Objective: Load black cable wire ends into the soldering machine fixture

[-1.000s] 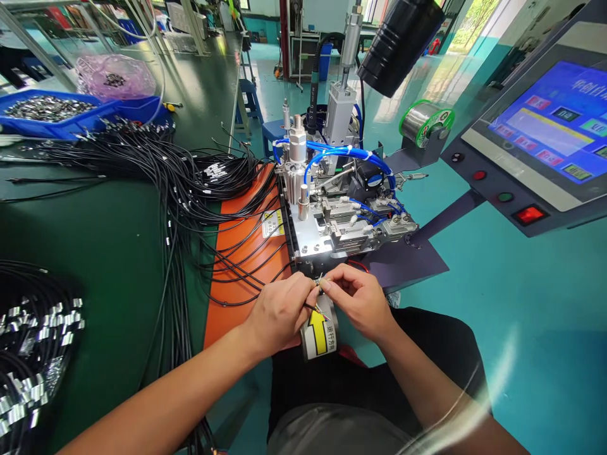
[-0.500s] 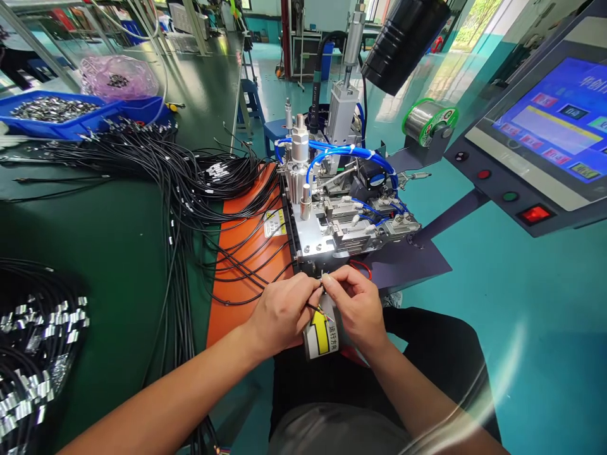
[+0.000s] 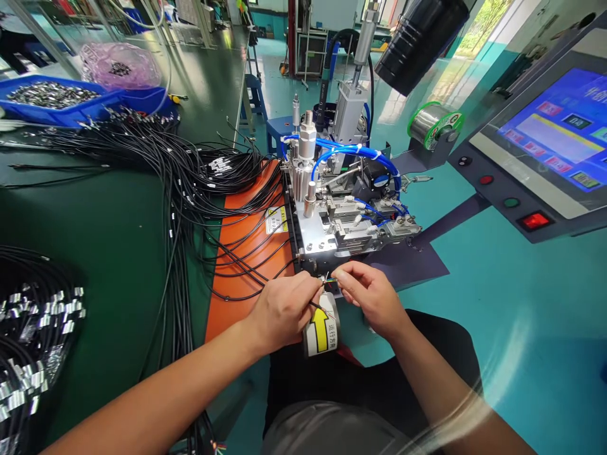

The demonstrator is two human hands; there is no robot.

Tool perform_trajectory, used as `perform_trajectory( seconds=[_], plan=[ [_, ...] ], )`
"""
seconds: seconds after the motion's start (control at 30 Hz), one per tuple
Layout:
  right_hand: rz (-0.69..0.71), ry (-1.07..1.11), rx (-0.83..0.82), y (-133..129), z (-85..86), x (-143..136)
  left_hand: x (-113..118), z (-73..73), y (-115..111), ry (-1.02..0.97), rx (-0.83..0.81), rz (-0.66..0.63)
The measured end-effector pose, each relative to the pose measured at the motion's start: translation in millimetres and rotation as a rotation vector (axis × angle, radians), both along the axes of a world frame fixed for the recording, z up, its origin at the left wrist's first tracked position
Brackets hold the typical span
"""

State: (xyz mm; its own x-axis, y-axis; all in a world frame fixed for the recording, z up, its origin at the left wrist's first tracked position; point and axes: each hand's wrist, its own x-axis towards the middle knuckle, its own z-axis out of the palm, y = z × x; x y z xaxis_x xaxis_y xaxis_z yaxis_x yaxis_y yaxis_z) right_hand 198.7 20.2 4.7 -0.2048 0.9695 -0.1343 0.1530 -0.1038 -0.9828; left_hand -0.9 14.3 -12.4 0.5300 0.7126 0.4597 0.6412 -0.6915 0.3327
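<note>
My left hand (image 3: 289,309) is closed around the end of a black cable (image 3: 317,306), in front of the soldering machine (image 3: 351,208). Thin coloured wires (image 3: 329,279) stick out of the cable end toward the right. Thumb and forefinger of my right hand (image 3: 372,294) pinch the tips of these wires. Just below the hands is a round grey motor-like cylinder (image 3: 334,309) with a yellow arrow label (image 3: 321,332). More black cables (image 3: 237,259) run over the orange mat (image 3: 237,316) on the left.
Bundles of black cables (image 3: 180,170) lie across the green table (image 3: 118,265). A blue tray (image 3: 95,114) of small metal parts stands at the back left. On the right are a solder spool (image 3: 434,125) and a control screen (image 3: 559,126). A black cylinder (image 3: 422,44) hangs above.
My right hand has moved right, away from the left, and the coloured wires now show stretched between them. My left hand keeps its hold on the cable. The view has shifted slightly.
</note>
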Motion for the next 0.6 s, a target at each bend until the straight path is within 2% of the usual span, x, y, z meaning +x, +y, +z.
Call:
perform_trajectory(
  seconds=[0.37, 0.5, 0.6],
  plan=[
    [-0.011, -0.051, 0.014, 0.3, 1.2, -4.2, 0.4, 0.0, -0.6, 0.031, 0.002, 0.013],
    [-0.028, -0.072, 0.044, 1.0, -3.2, -6.3, 0.2, 7.2, -0.7, 0.067, -0.019, 0.029],
    [-0.031, -0.074, 0.048, 1.3, -8.5, -8.2, -1.2, 17.4, -1.8, 0.117, -0.105, 0.07]
  ],
)
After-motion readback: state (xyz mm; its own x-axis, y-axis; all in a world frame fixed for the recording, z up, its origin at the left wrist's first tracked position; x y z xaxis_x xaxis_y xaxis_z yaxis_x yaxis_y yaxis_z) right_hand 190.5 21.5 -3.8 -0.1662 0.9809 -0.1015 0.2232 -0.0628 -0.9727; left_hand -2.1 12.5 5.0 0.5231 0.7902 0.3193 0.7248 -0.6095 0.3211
